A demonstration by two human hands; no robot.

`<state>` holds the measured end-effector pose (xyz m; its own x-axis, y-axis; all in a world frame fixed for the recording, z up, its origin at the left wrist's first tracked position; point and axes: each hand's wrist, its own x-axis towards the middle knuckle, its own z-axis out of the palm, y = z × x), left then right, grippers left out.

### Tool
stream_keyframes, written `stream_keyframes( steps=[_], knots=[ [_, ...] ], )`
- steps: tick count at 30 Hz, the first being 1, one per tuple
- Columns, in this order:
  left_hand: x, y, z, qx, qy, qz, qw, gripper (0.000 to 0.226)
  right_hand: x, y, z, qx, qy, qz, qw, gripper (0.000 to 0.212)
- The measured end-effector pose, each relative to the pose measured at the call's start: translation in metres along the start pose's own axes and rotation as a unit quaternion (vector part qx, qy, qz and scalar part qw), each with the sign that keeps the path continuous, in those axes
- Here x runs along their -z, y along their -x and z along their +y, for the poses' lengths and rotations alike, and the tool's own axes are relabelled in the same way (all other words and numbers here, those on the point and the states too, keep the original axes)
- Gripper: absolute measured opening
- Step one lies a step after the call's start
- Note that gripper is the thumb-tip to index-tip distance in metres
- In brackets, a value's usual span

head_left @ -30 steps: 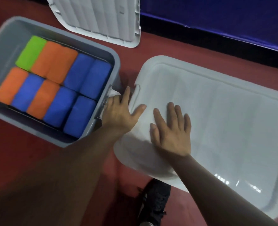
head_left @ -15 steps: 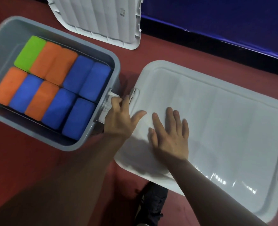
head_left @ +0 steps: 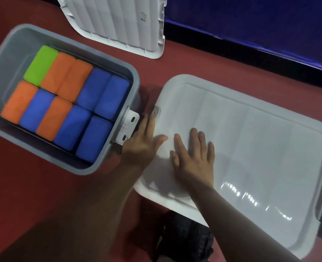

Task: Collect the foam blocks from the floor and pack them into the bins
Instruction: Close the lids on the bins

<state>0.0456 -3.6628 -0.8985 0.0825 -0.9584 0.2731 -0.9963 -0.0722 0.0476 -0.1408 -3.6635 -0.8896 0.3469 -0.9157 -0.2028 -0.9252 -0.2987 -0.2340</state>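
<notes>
Since they look soft, light and squashable, the foam blocks (head_left: 62, 103) would likely take a plain pinch across the short sides; they sit packed in two rows inside the open grey bin (head_left: 9, 59). Left hand (head_left: 143, 142) lies flat and slack on the white lid (head_left: 251, 140) of the closed bin, just beside the open bin's latch (head_left: 129, 125). Right hand (head_left: 194, 157) rests splayed on that lid, gripping nothing, blocks well to its left.

Playroom or gym: red floor (head_left: 33, 186), blue padding (head_left: 251, 25).
</notes>
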Motion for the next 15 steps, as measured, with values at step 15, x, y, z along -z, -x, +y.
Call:
stream_keyframes(
  steps=[15],
  knots=[
    [0.062,-0.216,-0.144,-0.073,0.036,-0.181,0.980,0.074,0.102,-0.159,-0.107,0.007,-0.002,0.033,0.999,0.055]
  ],
)
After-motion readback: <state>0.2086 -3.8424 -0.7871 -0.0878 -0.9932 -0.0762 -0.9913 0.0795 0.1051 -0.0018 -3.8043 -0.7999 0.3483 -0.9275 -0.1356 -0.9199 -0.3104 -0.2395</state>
